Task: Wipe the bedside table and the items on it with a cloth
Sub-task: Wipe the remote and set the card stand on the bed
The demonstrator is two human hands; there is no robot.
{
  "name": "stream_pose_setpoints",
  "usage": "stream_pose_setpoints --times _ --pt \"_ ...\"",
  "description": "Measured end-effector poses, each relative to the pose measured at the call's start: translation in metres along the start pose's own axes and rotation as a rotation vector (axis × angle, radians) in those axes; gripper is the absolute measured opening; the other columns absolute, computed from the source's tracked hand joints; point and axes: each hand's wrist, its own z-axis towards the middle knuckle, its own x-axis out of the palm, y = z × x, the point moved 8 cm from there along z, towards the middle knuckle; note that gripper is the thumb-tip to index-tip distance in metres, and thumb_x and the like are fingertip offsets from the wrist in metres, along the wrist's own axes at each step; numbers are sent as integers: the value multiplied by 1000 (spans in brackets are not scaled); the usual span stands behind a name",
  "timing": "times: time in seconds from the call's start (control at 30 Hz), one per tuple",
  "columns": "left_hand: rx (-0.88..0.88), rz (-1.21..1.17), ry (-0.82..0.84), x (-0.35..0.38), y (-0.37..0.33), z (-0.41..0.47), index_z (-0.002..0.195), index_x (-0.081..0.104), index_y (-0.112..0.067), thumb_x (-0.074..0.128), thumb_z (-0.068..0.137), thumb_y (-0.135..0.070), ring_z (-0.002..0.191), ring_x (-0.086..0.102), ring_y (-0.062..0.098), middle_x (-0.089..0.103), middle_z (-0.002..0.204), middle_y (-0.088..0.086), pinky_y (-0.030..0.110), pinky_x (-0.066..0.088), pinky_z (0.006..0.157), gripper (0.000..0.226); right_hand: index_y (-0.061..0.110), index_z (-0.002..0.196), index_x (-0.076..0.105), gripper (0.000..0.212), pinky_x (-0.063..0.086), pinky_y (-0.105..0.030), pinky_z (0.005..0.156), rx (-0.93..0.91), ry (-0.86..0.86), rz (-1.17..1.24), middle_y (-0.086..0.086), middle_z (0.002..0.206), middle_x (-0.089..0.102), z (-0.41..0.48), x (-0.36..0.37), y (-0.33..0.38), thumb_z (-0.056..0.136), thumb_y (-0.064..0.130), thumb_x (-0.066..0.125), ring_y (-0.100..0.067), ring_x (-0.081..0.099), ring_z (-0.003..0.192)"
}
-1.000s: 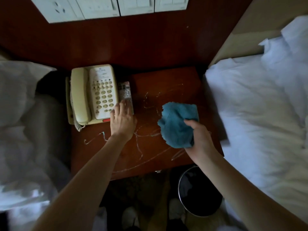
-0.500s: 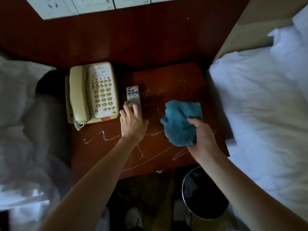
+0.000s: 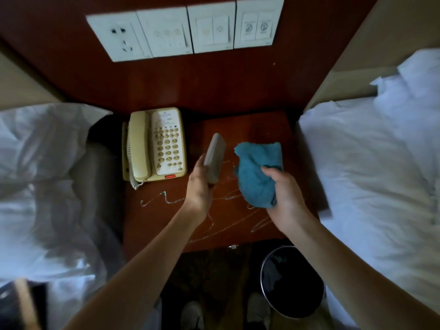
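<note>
At frame centre, I'm seeing the left hand (image 3: 198,186) now gripping the remote (image 3: 215,158), lifted off the bedside table (image 3: 262,129) where it lay a moment ago. Right hand (image 3: 284,194) is clutching the blue cloth (image 3: 256,175) just beside it; remote wiping looks next. Phone (image 3: 154,145) is sitting left, untouched.

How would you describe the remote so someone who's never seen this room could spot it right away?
Find the dark wooden table between the two white beds, under the wall switches. The cream phone sits at its left rear. Just right of the phone, the left hand holds the remote tilted up off the wood: a slim pale grey bar, unlike the bulky phone or the blue cloth in the right hand.
</note>
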Motion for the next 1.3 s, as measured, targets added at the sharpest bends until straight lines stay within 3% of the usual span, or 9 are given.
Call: stream_pose_setpoints --times 0.1,0.23,0.37,0.53,0.63,0.83,0.93,1.13,1.3 --pt "33 -90 56 6 -17 -25 137 42 -14 36 99 -9 89 62 -9 61 109 -4 8 46 67 39 23 111 63 21 45 -47 99 -95 89 -187 -6 114 67 -24 35 3 91 23 54 -27 62 107" --pt "30 -267 190 11 -42 -53 117 58 -17 31 100 -25 85 70 9 73 94 -1 21 54 68 33 32 129 51 35 46 -21 93 -288 325 -425 8 124 60 -54 88 4 95 29 49 -1 57 111" --pt "57 -353 247 3 -57 -81 115 60 -28 39 90 -23 100 67 9 72 110 -3 18 54 70 33 33 142 35 48 51 -20 85 -317 234 -376 7 128 57 -53 98 21 96 37 46 -2 58 107" --pt "86 -213 252 -13 -56 -107 118 61 -42 43 78 -31 102 63 7 68 116 -8 19 49 73 45 29 137 42 44 49 -30 82 -252 104 -301 2 122 58 -52 106 29 94 40 48 -8 57 103" --pt "109 -219 216 -23 -58 -115 132 51 -32 42 88 -22 119 56 12 59 132 0 27 47 90 46 32 137 43 43 52 -26 82 -281 219 -339 3 124 59 -70 122 10 95 34 48 -10 60 107" --pt "85 -401 48 -72 -58 -111 105 68 -16 45 92 -23 92 70 17 72 102 8 27 56 73 27 22 127 54 39 47 -8 80 -312 476 -500 22 107 66 -113 134 -47 90 31 49 7 61 98" --pt "97 -428 17 -89 -57 -108 92 72 -20 39 95 -19 81 71 13 73 94 7 23 55 64 33 17 134 49 41 46 -15 92 -317 477 -506 5 126 61 -113 137 -55 94 24 47 -3 57 114" --pt "163 -138 84 -87 -50 -126 120 60 -34 46 82 -28 108 62 2 69 114 -3 14 49 79 41 40 102 56 13 52 -26 69 -42 245 -118 5 104 64 -86 140 -46 93 32 50 -14 62 97" --pt "148 -139 173 -87 -43 -135 129 54 -39 45 75 -36 103 56 17 60 126 1 28 46 78 55 28 115 55 22 52 -42 80 85 114 36 -8 117 61 -68 132 -39 94 30 49 -24 60 105"
